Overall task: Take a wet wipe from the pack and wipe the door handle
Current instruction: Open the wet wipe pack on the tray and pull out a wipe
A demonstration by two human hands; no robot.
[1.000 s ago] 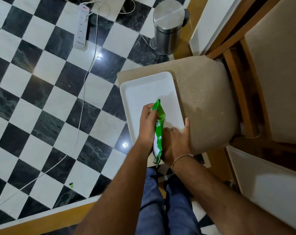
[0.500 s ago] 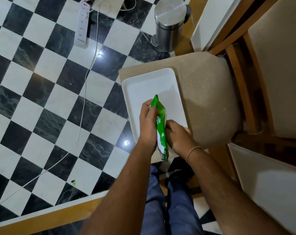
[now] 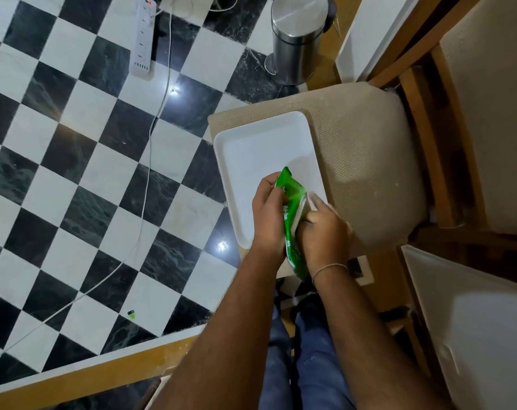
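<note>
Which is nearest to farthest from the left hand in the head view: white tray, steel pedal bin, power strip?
From the left hand:
1. White tray, directly under the hand, on the chair seat.
2. Steel pedal bin, ahead on the floor.
3. Power strip, far ahead-left on the tiles.

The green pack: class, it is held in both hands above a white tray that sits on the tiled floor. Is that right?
Not quite. The head view shows the tray sitting on a beige chair seat, not on the floor. The rest holds: the left hand and right hand hold the green pack above the tray.
</note>
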